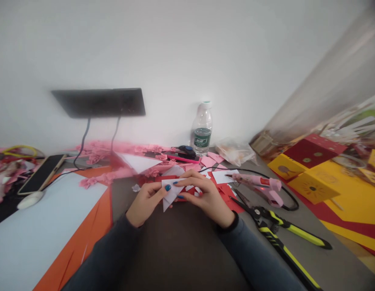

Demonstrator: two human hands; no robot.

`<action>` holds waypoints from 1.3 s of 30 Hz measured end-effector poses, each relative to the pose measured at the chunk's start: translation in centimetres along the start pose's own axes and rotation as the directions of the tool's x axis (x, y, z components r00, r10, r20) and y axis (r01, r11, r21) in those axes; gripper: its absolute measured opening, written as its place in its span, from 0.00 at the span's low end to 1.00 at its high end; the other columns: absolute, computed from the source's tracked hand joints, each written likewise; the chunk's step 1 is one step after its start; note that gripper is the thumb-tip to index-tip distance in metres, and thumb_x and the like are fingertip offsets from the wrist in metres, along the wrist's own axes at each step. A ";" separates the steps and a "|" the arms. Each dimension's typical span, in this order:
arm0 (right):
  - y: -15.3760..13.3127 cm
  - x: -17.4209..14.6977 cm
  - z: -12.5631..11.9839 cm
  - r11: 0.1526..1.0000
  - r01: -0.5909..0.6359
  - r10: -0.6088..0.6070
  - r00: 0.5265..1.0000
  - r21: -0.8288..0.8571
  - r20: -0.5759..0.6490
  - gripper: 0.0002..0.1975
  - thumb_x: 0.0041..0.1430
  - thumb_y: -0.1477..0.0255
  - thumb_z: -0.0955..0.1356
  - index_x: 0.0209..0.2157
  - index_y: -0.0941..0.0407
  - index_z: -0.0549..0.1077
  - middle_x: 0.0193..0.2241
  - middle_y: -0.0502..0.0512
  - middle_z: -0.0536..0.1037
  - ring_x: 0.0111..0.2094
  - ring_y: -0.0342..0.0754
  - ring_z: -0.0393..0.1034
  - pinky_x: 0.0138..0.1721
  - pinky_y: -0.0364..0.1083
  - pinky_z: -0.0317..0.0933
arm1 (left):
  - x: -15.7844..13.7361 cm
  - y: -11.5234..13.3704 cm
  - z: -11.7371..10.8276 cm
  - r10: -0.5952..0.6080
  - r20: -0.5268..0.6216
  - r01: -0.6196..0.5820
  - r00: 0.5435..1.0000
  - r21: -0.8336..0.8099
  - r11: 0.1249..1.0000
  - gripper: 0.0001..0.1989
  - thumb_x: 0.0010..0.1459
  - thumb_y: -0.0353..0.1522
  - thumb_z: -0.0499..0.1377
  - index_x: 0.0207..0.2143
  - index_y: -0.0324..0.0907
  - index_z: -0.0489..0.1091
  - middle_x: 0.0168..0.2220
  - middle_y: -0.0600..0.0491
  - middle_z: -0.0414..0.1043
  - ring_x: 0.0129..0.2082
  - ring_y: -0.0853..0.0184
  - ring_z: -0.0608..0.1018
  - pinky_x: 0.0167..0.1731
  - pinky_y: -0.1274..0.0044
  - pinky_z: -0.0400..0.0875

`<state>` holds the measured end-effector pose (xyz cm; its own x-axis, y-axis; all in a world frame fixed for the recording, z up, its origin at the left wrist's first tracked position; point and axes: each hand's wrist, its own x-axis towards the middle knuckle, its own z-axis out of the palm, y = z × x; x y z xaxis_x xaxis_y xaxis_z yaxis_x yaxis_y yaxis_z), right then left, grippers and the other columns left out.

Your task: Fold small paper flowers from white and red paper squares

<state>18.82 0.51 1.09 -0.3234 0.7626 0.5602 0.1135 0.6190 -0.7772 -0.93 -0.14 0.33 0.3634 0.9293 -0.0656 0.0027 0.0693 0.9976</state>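
1. The folded white paper [168,200], a small piece with a point towards six o'clock, is at the centre of the clock, held up between both hands over the near part of the grey table [175,258]; twelve is towards the wall.
2. At nine o'clock, the left hand [147,202] grasps it, thumb pressed on its face and the other fingers curled behind.
3. At three, the right hand [207,194] grips it too, with one fingertip laid on its upper part and the thumb at its edge.
4. Red paper pieces [232,202] lie at three, just beyond the right hand, near a small white card [219,178].
5. Also at three, further out, is a pink glue gun [257,182] with a red light lit; at four, a hand tool [260,214] with black-and-yellow handles spread apart.
6. At one, a clear bottle [202,139] with a green label stands upright by the wall; at two, a crumpled plastic bag [236,151].
7. Between ten and eleven lie a white triangular sheet [140,162] and pink paper flowers [96,180].
8. At eight, a large pale sheet [50,230] overlaps orange paper [84,238]; at nine, beyond, lies a phone [41,174].
9. Far out at three are yellow boxes [314,188], below a dark red box [314,150].
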 end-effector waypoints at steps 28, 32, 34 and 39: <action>-0.4 -0.4 1.3 0.992 -0.121 0.115 0.987 -0.043 -0.114 0.07 0.61 0.74 0.67 0.28 0.55 0.67 0.28 0.50 0.69 0.30 0.45 0.64 0.32 0.44 0.59 | -0.3 0.8 0.9 0.066 -0.054 -0.057 0.996 0.155 0.986 0.13 0.52 0.34 0.65 0.39 0.37 0.78 0.32 0.50 0.81 0.31 0.65 0.80 0.30 0.79 0.73; -0.2 -0.6 1.5 0.980 -0.190 0.179 0.973 -0.064 -0.143 0.08 0.60 0.74 0.67 0.28 0.55 0.66 0.26 0.49 0.69 0.28 0.44 0.63 0.31 0.43 0.58 | -0.3 0.6 1.1 0.064 -0.051 -0.054 0.997 0.182 0.982 0.12 0.53 0.34 0.64 0.38 0.38 0.79 0.31 0.50 0.82 0.30 0.66 0.80 0.29 0.80 0.73; -0.2 -0.6 1.4 0.979 -0.195 0.186 0.972 -0.052 -0.142 0.07 0.61 0.74 0.66 0.29 0.55 0.67 0.27 0.49 0.70 0.29 0.45 0.64 0.32 0.44 0.58 | -0.2 0.7 1.1 0.072 -0.064 -0.059 0.995 0.183 0.981 0.12 0.54 0.34 0.63 0.39 0.38 0.79 0.32 0.50 0.82 0.30 0.66 0.80 0.29 0.80 0.73; -0.5 -0.5 1.2 0.991 -0.132 0.135 0.985 0.034 -0.105 0.03 0.62 0.71 0.66 0.34 0.54 0.70 0.35 0.55 0.72 0.37 0.49 0.67 0.38 0.47 0.61 | 0.0 0.9 1.0 0.104 -0.092 -0.092 0.990 0.132 0.987 0.13 0.54 0.34 0.63 0.41 0.37 0.78 0.37 0.48 0.82 0.34 0.63 0.81 0.32 0.79 0.74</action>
<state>17.82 -0.34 0.86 -0.2050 0.8545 0.4773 0.1233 0.5063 -0.8535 -0.05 -0.44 1.23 0.2741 0.9610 0.0371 0.0925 -0.0648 0.9936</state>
